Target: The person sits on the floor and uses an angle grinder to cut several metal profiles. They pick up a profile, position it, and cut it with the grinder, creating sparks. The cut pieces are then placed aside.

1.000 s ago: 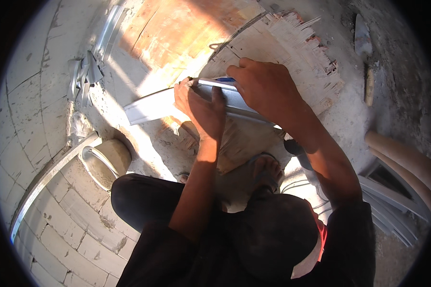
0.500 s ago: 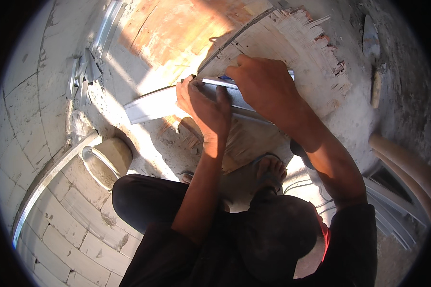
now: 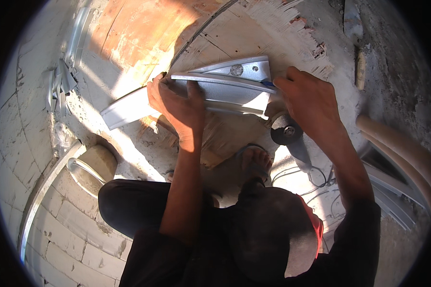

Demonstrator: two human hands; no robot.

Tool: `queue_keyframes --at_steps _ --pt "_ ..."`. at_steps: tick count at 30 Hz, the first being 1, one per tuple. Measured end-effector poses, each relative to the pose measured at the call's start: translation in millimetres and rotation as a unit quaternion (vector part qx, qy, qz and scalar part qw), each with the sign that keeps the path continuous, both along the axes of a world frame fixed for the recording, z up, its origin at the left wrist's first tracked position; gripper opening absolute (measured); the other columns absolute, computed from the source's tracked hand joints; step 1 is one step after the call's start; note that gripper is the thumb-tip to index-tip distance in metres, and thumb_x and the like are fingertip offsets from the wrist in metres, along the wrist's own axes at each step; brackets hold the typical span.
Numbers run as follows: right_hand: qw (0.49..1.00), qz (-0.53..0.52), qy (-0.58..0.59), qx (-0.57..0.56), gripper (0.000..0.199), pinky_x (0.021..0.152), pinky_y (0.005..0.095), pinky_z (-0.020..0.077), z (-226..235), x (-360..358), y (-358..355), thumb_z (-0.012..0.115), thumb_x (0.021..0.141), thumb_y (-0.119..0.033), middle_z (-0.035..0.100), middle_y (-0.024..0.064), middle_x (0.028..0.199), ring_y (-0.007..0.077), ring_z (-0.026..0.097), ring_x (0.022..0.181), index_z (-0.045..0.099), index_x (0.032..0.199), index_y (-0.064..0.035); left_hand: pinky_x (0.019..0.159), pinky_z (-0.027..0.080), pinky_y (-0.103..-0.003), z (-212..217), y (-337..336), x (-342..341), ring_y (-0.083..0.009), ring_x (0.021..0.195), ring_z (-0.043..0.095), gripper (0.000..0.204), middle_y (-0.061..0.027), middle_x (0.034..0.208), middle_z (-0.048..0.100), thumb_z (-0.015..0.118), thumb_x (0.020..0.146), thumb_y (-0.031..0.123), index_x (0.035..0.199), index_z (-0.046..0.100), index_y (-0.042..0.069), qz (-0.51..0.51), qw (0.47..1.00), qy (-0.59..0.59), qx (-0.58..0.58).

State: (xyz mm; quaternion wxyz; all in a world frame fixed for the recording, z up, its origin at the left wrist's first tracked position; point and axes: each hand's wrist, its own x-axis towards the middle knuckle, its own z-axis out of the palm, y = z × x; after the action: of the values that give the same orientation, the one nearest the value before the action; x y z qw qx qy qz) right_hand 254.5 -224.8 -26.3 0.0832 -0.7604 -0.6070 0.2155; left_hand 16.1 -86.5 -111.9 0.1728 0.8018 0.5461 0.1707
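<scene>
My left hand (image 3: 177, 103) is wrapped round two overlapping silver metal channels. The upper channel (image 3: 225, 91) lies at a slant across the lower channel (image 3: 129, 110), whose far right end (image 3: 256, 71) has round holes. Its fingers are closed near the upper channel's left end. At the right end of the channels, my right hand (image 3: 313, 98) pinches a slim blue pen-like tool (image 3: 269, 85); its tip is too small to make out. Below that hand an angle grinder (image 3: 298, 150) with a dark disc (image 3: 286, 129) rests on the floor.
Wooden boards (image 3: 143, 38) lie under the metal. To the left are a bucket (image 3: 96, 167), metal offcuts (image 3: 60, 88) and a long metal bar (image 3: 40, 191). A trowel (image 3: 353, 24) and more metal profiles (image 3: 390, 191) lie at the right, with a cable (image 3: 321, 179) near my foot.
My right hand has moved right, off the middle of the upper channel to its right end, uncovering the metal. The whole view has shifted, so the grinder shows more fully.
</scene>
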Motion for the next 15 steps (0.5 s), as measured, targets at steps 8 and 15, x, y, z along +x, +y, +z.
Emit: queue_keyframes --at_steps 8,15 --pt "0.994 -0.062 -0.053 -0.072 0.016 0.072 0.0423 0.0588 14.0 11.4 -25.0 0.070 0.089 -0.013 0.065 0.0083 0.095 0.0291 0.072 0.089 0.073 0.105 -0.0106 0.099 0.040 -0.052 -3.9 4.6 -1.7 -0.0398 0.109 0.055 0.031 -0.0177 0.107 0.059 0.074 0.088 0.016 0.111 0.063 -0.001 -0.049 0.994 0.000 0.100" --pt "0.989 -0.073 0.087 0.091 0.027 0.074 0.0424 0.0583 -1.6 -33.1 13.9 0.079 0.089 -0.026 0.065 0.0095 0.097 0.0287 0.072 0.088 0.070 0.104 -0.0048 0.099 0.041 -0.052 -4.3 4.1 -1.1 -0.0407 0.108 0.056 0.032 -0.0196 0.105 0.060 0.074 0.085 0.020 0.105 0.066 -0.003 -0.033 0.992 0.028 0.117"
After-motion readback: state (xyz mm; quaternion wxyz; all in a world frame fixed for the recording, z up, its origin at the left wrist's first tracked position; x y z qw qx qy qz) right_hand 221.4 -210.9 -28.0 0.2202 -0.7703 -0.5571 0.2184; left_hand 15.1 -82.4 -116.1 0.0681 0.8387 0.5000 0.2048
